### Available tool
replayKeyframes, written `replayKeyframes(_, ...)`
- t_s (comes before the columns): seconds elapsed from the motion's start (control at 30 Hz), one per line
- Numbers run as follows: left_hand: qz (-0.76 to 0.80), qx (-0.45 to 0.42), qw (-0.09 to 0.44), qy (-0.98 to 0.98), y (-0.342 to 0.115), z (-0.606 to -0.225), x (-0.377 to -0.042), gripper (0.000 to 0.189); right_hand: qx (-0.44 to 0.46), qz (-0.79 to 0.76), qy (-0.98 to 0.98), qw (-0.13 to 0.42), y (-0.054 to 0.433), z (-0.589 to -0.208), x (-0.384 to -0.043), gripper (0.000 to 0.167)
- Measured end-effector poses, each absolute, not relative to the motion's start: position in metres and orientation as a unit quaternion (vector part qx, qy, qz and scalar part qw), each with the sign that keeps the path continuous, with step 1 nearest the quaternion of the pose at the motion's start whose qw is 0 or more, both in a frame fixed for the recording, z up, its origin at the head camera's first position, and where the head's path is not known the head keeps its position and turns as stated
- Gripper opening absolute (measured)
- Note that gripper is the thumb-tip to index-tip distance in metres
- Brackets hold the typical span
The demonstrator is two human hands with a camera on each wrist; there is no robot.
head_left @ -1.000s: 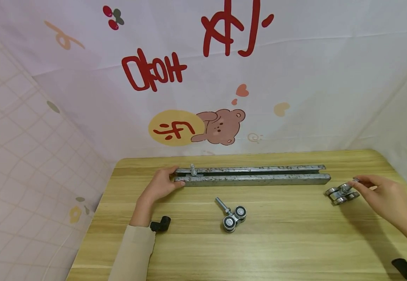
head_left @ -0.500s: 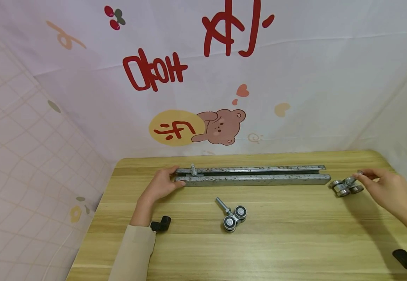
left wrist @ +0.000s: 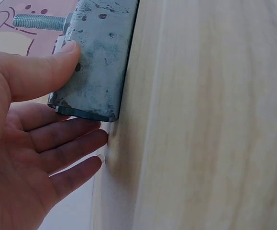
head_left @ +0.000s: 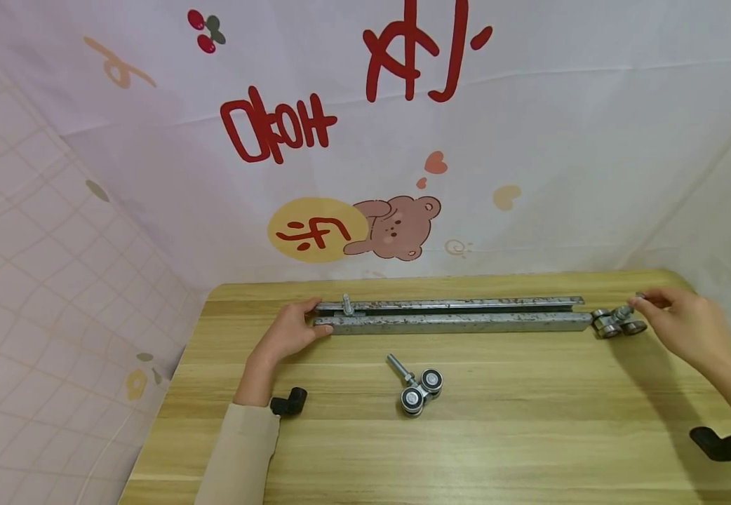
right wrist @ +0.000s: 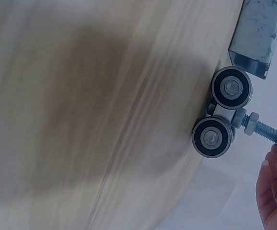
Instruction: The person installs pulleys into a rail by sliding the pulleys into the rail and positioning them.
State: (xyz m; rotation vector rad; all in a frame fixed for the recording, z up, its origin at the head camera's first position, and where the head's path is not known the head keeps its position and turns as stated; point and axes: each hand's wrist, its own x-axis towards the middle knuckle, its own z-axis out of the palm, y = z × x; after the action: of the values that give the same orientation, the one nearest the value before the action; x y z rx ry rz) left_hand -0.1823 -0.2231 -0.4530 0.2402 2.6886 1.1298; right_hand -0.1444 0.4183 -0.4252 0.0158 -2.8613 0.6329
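A slotted steel channel rail (head_left: 466, 322) lies along the back of the table, its slot facing up. My left hand (head_left: 290, 330) holds its left end, thumb (left wrist: 57, 67) on the near wall. Beside that hand, a threaded bolt (head_left: 348, 304) stands up out of the slot; whatever it joins inside is mostly hidden. My right hand (head_left: 687, 326) pinches the threaded bolt (right wrist: 270, 132) of a four-wheeled roller trolley (head_left: 614, 324). In the right wrist view, the trolley's wheels (right wrist: 231, 87) are right at the rail's open end, the bolt pointing away from the tabletop.
Another roller trolley (head_left: 421, 393) lies on its side on the wooden table (head_left: 517, 435), in front of the rail, its bolt pointing up-left. A printed cloth (head_left: 530, 140) hangs behind the table. Black wrist mounts (head_left: 288, 402) sit by both forearms.
My right hand has carried its trolley up and back, from in front of the rail's right end to level with it. The left hand, rail and lying trolley look unmoved.
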Motion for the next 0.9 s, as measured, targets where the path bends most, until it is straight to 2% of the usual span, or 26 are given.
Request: replayKeyframes(0.9, 0.383, 0.082, 0.103, 0.914, -0.223, -0.453, -0.182, 0.075, 0.023, 0.255, -0.957, 0.137, 0.411, -0.429, -0.158, 0.035)
